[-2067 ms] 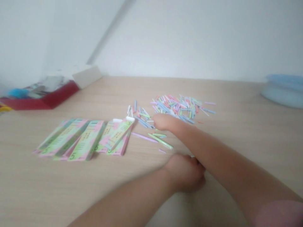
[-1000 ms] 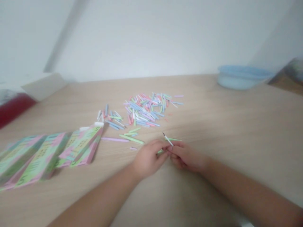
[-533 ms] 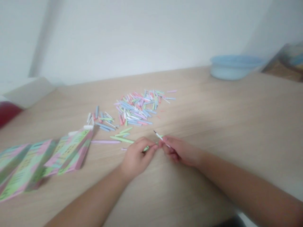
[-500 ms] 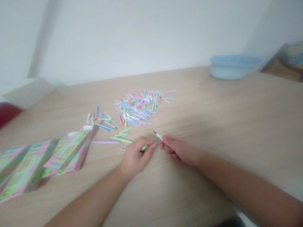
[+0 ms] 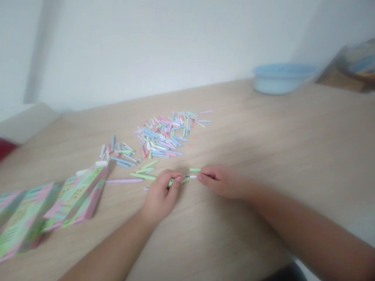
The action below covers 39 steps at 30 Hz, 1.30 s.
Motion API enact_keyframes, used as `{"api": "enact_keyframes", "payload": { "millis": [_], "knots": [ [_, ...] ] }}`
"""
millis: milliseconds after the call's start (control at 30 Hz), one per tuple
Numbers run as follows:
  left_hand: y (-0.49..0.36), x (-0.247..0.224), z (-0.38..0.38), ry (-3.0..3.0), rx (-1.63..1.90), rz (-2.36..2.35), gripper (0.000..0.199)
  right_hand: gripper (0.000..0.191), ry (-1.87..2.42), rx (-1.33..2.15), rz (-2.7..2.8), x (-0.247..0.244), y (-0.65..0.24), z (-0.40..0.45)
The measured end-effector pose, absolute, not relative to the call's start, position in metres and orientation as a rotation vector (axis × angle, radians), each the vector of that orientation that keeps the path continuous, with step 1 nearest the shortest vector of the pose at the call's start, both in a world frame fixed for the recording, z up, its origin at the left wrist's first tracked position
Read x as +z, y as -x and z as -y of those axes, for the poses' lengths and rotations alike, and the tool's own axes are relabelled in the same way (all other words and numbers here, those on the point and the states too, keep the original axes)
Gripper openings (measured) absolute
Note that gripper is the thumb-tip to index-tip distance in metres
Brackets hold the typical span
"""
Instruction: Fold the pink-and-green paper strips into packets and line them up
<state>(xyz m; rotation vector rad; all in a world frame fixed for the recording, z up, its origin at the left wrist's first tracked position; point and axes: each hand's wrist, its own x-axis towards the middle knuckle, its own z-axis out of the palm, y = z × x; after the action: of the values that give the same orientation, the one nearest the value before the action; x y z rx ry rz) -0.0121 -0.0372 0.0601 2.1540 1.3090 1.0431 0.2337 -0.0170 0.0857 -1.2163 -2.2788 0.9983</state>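
My left hand (image 5: 160,194) lies curled on the wooden table, its fingers pinched on a green paper strip (image 5: 177,180). My right hand (image 5: 223,181) pinches a thin white stick (image 5: 191,176), which points level towards the left fingertips. A short green strip (image 5: 195,169) shows just above that stick, close to my right fingertips. Beyond my left hand lie loose green strips (image 5: 142,176) and a long lilac strip (image 5: 123,180). A large heap of pastel paper strips (image 5: 161,136) spreads farther back, with a smaller group (image 5: 117,153) to its left.
Stacked green-and-pink paper packets (image 5: 74,197) lie along the left side of the wooden table (image 5: 258,132). A pale blue basin (image 5: 278,79) stands at the back right, near a blurred flat object (image 5: 345,66). A white box (image 5: 26,123) and a red item (image 5: 4,149) show at far left.
The white stick has swung from slanting up-left to nearly level. My hands have drawn slightly apart, and the view has drifted, so the table's contents sit lower and farther left.
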Motion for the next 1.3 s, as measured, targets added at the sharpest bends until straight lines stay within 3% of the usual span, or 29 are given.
{"api": "enact_keyframes", "payload": {
  "millis": [1300],
  "knots": [
    [0.015,0.053,0.032,-2.144,0.997,-1.323,0.019,0.042,1.345,0.847,2.373,0.101,-0.238,0.020]
  ]
}}
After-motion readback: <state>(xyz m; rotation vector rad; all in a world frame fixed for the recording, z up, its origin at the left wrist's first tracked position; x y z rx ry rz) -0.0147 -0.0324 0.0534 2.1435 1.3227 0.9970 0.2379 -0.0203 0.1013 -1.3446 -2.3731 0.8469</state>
